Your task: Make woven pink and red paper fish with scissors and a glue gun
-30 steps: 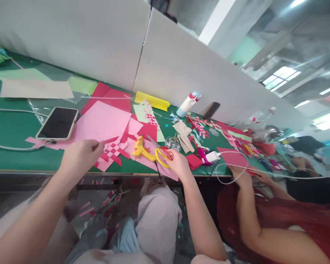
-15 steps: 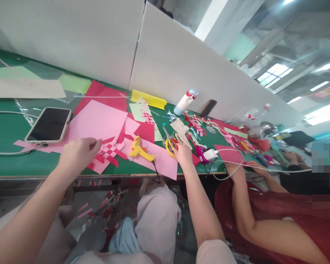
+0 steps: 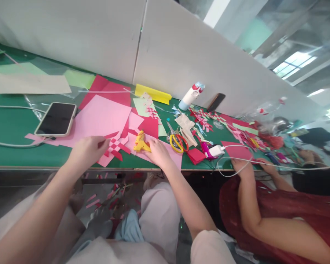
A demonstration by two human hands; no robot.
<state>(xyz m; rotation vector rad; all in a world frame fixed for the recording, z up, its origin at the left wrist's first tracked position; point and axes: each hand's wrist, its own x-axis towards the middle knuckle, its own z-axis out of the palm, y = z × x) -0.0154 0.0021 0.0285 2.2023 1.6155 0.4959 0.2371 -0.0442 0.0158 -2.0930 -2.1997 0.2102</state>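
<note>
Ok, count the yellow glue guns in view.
1. The yellow glue gun is over a pink sheet, its handle end covered by the right hand. Another could be hidden among the piled paper.

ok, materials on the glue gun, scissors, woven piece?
Yellow glue gun: probably moulded plastic, smooth, evenly coloured. Scissors: grey, steel-looking blades; solid-coloured yellow and orange handles, likely smooth plastic. Woven piece: matte paper or thin card, flat crisp-edged strips.

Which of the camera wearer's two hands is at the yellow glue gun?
The right hand, its fingers at the handle of the yellow glue gun. The left hand is apart from the gun, at the edge of the woven pink-and-red paper.
</note>
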